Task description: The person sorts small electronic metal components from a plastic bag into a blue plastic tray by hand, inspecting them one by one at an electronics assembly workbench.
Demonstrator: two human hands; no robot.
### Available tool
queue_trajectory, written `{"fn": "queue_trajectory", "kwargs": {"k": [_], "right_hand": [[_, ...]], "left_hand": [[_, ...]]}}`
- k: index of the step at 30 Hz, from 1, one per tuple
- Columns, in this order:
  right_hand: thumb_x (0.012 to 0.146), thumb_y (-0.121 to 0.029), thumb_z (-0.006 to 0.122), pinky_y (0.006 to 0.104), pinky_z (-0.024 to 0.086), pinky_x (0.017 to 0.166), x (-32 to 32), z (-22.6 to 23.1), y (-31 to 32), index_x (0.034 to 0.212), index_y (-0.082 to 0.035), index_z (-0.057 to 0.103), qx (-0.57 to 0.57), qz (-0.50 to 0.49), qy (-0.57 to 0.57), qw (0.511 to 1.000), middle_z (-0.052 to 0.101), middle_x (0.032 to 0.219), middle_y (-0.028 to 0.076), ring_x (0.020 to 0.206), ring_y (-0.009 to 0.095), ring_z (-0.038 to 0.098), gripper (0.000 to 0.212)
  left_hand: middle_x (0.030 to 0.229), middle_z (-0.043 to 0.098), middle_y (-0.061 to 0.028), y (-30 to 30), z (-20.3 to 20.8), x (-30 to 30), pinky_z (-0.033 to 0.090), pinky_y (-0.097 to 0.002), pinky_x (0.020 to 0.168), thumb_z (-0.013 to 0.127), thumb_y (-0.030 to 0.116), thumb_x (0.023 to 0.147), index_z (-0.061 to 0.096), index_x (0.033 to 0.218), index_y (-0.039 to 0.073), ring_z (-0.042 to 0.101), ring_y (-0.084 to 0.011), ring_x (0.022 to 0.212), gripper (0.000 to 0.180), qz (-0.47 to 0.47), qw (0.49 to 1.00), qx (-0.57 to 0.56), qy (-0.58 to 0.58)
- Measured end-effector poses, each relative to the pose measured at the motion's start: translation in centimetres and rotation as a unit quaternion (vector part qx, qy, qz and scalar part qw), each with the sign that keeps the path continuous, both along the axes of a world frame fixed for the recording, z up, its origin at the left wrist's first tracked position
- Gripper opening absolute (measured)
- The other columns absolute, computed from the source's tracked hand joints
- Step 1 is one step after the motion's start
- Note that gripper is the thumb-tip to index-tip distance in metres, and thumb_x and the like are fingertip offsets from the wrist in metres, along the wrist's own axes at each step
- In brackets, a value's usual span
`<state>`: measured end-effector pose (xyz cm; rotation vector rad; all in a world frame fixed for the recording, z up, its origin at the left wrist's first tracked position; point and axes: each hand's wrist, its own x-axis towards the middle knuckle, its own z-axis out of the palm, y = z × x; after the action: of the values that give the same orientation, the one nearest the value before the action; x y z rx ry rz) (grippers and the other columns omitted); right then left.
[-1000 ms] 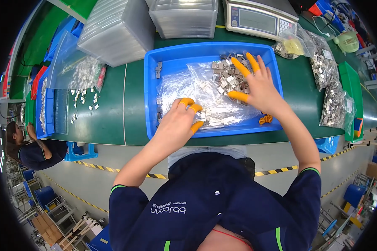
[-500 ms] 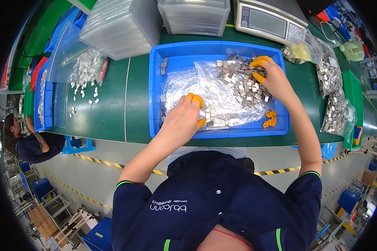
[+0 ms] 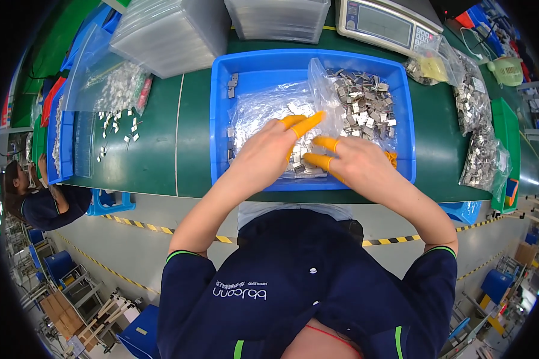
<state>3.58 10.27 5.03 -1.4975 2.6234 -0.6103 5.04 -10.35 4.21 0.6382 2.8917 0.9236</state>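
Small silver metal parts (image 3: 368, 107) lie heaped at the right of a blue tray (image 3: 257, 58), beside and partly on a clear plastic bag (image 3: 260, 110). My left hand (image 3: 266, 149), in orange finger cots, stretches its index finger against the bag's raised film, with the thumb apart below. My right hand (image 3: 368, 164), also in orange finger cots, reaches leftward over a smaller group of metal parts (image 3: 305, 167) near the tray's front, fingers apart. Loose orange finger cots (image 3: 391, 158) show partly behind the right hand. Whether a part sits under either hand's fingertips is hidden.
Clear plastic box stacks (image 3: 167, 42) and a weighing scale (image 3: 383, 27) stand behind the tray. Bags of metal parts (image 3: 473, 107) lie at the right. A bag of white-and-silver parts (image 3: 123, 90) spills some at the left. A co-worker (image 3: 42, 200) is at far left.
My right hand has moved from the heap at the back right leftward and nearer, beside the left. My left hand has moved slightly right, and the bag's film now stands up.
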Motion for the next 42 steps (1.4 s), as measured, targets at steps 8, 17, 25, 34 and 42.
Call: {"fn": "queue_trajectory", "kwargs": {"k": [8, 17, 25, 34, 42], "right_hand": [[0.073, -0.009, 0.063, 0.0318, 0.049, 0.061, -0.2, -0.8, 1.8, 0.093, -0.006, 0.062, 0.022, -0.157, 0.059, 0.986, 0.057, 0.091, 0.006, 0.075, 0.022, 0.058, 0.021], [0.066, -0.003, 0.061, 0.0339, 0.047, 0.066, -0.5, -3.3, 2.3, 0.084, -0.003, 0.063, -0.084, -0.193, 0.020, 0.977, 0.055, 0.081, 0.008, 0.081, 0.025, 0.054, 0.017], [0.065, -0.010, 0.064, 0.0334, 0.046, 0.062, -0.3, -0.6, 1.1, 0.070, -0.003, 0.059, 0.016, -0.094, 0.134, 0.986, 0.054, 0.070, 0.007, 0.075, 0.022, 0.051, 0.010], [0.070, -0.013, 0.066, 0.0377, 0.048, 0.056, 0.0, -2.3, -2.4, 0.077, 0.002, 0.053, 0.175, -0.119, -0.062, 0.975, 0.059, 0.075, 0.016, 0.067, 0.031, 0.061, 0.021], [0.076, -0.011, 0.062, 0.0397, 0.046, 0.073, 0.0, -1.8, -6.4, 0.098, 0.004, 0.053, -0.001, -0.136, -0.267, 0.954, 0.055, 0.089, 0.024, 0.083, 0.037, 0.057, 0.028]], "left_hand": [[0.117, 0.047, -0.0185, 1.6, 0.3, -1.4, 0.045, -0.0388, 0.082, 0.066, 0.020, 0.072, 0.049, 0.120, 0.011, 0.048, -0.0325, 0.102, 0.052, -0.212, 0.968, -0.133, -0.037], [0.097, 0.052, -0.0122, 3.1, -1.0, -2.8, 0.049, -0.0318, 0.071, 0.063, 0.024, 0.073, 0.059, 0.099, 0.010, 0.050, -0.0256, 0.094, 0.030, -0.296, 0.921, -0.246, 0.065], [0.114, 0.053, -0.0065, -1.6, -0.1, -2.9, 0.047, -0.0341, 0.079, 0.060, 0.019, 0.076, 0.060, 0.096, 0.009, 0.052, -0.0220, 0.100, 0.022, -0.264, 0.938, -0.221, 0.033], [0.108, 0.057, -0.0066, -9.3, 5.1, -0.9, 0.044, -0.0340, 0.082, 0.063, 0.010, 0.075, 0.061, 0.097, 0.007, 0.053, -0.0254, 0.098, 0.021, 0.043, 0.985, -0.083, 0.145], [0.109, 0.058, -0.0073, -13.2, 0.9, 1.8, 0.044, -0.0284, 0.081, 0.061, 0.008, 0.079, 0.060, 0.105, 0.007, 0.055, -0.0188, 0.097, 0.026, 0.240, 0.969, 0.064, 0.008]]}}
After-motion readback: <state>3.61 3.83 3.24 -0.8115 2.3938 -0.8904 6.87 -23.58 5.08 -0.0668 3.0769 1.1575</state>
